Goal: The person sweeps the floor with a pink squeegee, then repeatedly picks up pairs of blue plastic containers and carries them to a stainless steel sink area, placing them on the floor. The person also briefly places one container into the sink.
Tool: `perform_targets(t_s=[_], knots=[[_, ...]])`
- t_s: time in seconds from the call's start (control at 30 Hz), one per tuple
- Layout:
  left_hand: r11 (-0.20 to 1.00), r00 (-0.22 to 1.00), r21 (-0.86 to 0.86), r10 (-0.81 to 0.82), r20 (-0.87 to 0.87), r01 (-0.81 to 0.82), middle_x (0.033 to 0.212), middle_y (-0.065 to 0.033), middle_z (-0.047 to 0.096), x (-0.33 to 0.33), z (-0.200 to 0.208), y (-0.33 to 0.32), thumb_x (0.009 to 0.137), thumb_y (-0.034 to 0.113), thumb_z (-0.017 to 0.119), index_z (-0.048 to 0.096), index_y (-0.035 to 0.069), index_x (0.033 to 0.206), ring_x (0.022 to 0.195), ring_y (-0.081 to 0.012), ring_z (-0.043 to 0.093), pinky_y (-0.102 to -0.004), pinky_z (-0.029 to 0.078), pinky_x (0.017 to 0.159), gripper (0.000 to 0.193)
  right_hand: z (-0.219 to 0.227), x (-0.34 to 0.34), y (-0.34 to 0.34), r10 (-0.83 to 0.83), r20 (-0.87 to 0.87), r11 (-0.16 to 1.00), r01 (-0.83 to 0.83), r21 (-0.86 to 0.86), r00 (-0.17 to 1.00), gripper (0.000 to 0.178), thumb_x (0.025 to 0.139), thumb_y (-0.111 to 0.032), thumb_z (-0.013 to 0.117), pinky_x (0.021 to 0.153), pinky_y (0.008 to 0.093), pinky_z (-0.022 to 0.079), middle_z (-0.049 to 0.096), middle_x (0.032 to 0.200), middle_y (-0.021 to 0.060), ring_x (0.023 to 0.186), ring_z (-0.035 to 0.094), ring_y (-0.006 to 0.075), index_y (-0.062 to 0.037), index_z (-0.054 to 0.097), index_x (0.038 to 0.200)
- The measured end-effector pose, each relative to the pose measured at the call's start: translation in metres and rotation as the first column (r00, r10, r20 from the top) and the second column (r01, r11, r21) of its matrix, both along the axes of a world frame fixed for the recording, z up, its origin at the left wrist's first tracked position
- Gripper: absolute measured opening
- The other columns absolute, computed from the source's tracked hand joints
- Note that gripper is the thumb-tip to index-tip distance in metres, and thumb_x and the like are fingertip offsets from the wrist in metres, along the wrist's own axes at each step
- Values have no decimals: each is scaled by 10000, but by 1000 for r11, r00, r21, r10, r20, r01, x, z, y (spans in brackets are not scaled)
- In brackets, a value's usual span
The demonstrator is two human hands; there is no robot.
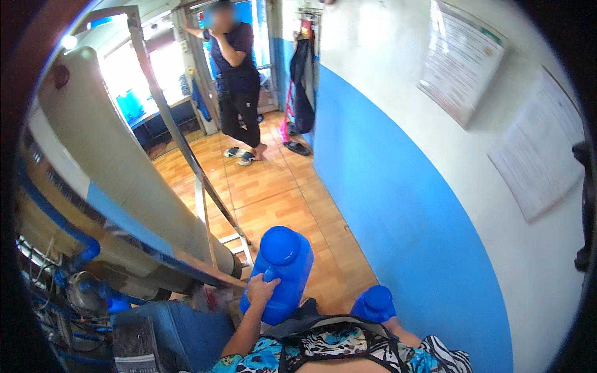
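My left hand (262,290) is wrapped round the handle of a large blue plastic water jug (292,273) with a round blue cap. The jug hangs in front of me, tilted a little. Lower right, a second blue water jug (371,304) hangs beside the blue part of the wall. Its cap and upper part show; my body hides the rest. My right hand (392,324) is closed at that jug's near side, with most of its fingers out of sight.
Tall pale tanks (118,143) and a metal frame (168,130) line my left, with blue pipes (74,236) and a dark blue container (180,329) nearer. The wall (398,180) runs along my right. Ahead, a person (236,74) stands near the doorway on the tiled floor (273,193).
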State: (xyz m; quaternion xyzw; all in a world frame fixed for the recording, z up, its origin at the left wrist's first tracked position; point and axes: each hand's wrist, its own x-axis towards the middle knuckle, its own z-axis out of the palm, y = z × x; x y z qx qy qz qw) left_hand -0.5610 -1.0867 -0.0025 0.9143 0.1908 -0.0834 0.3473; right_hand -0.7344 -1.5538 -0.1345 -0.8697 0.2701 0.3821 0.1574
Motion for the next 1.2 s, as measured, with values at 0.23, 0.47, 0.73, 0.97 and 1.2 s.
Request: perform_targets(t_s=[0.23, 0.47, 0.73, 0.97, 1.2], knots=[[999, 997, 5, 53, -56, -52, 865, -184, 664, 131, 4, 4, 653, 446, 762, 667, 44, 847, 846, -349, 645, -445, 489, 739, 456, -17, 182, -16, -26, 36, 998, 24, 60, 999, 255, 691, -237, 727, 631, 368, 548, 678, 710, 161, 656, 679, 267, 13, 678, 690], [966, 965, 20, 257, -48, -256, 827, -166, 665, 270, 11, 0, 657, 431, 768, 664, 59, 850, 820, -335, 647, -441, 488, 716, 431, -44, 382, -34, 119, 7, 988, -119, 95, 993, 300, 665, -267, 748, 658, 374, 548, 684, 757, 172, 712, 684, 277, 21, 683, 718], [879, 879, 26, 476, 41, -477, 776, -159, 651, 372, 25, 33, 654, 405, 769, 649, 58, 798, 768, -332, 638, -442, 482, 686, 395, -78, 610, 5, 299, 18, 950, -300, 88, 954, 360, 635, -302, 772, 689, 381, 549, 691, 810, 185, 776, 689, 289, 29, 688, 750], [792, 790, -32, 611, 59, -610, 775, -165, 653, 457, 17, 100, 641, 418, 770, 649, 56, 789, 749, -336, 638, -445, 482, 663, 409, -74, 792, 120, 464, 53, 882, -467, 62, 884, 439, 588, -338, 805, 730, 393, 545, 691, 865, 209, 849, 686, 313, 42, 690, 773], [663, 669, -102, 741, -54, -742, 831, -183, 662, 529, -10, 170, 655, 433, 755, 657, 45, 840, 800, -353, 639, -437, 488, 702, 441, -13, 921, 249, 628, 138, 768, -639, 53, 766, 516, 663, -455, 736, 668, 409, 541, 679, 753, 181, 686, 675, 301, 43, 678, 785]])
